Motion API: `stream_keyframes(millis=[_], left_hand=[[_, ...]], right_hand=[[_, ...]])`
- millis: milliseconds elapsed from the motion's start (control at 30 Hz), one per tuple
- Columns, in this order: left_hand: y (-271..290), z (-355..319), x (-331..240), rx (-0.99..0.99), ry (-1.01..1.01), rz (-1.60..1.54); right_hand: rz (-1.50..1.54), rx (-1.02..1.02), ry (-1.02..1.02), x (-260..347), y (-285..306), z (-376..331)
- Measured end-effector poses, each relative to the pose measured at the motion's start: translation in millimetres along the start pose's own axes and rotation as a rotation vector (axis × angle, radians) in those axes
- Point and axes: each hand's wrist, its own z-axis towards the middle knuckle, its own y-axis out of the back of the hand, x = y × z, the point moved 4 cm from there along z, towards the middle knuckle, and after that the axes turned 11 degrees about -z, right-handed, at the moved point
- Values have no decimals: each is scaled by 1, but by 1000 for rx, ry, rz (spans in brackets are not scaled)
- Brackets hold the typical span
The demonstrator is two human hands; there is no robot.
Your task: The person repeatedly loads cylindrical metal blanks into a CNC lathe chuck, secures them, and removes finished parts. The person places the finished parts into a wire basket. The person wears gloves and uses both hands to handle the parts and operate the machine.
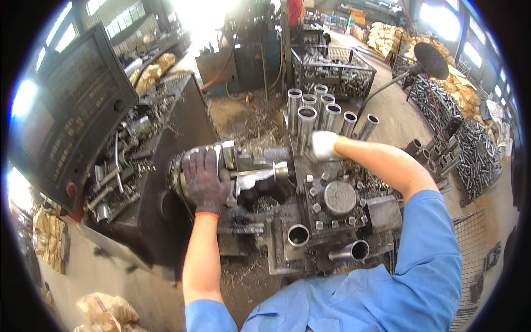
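Note:
My left hand (206, 178), in a dark glove with an orange cuff, lies with fingers stretched over the round chuck (228, 156) of a lathe. A bar (254, 172) runs rightward from the chuck, with a whitish rag-like piece (247, 182) below it. My right hand (325, 145), in a white glove with a yellow cuff, is beside a group of upright metal tubes (306, 120) beyond the tool post (339, 198). That hand is smeared and its fingers are hidden, so whether it grips a tube cannot be made out.
Nearer me, one tube (298, 235) stands upright and another (352, 252) lies on its side. A control panel (72, 119) rises at left above a chip-strewn ledge. A wire bin (332, 69) of metal parts stands behind; a lamp (431, 61) leans in at right, near heaped parts (470, 149).

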Motion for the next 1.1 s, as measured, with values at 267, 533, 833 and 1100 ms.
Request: stream_keyframes(millis=[267,533,833,1100], left_hand=[[-1,-3,2,6,-18,3],[-3,-4,3,-24,-34,-1],[-3,-5,4,18,-35,0],[-6,-1,12,36,4,-18]], right_hand=[[448,481,160,93,39,47],[620,576,260,73,-1,44],[540,449,453,86,-2,54],[-185,-69,-6,23,62,-53]])
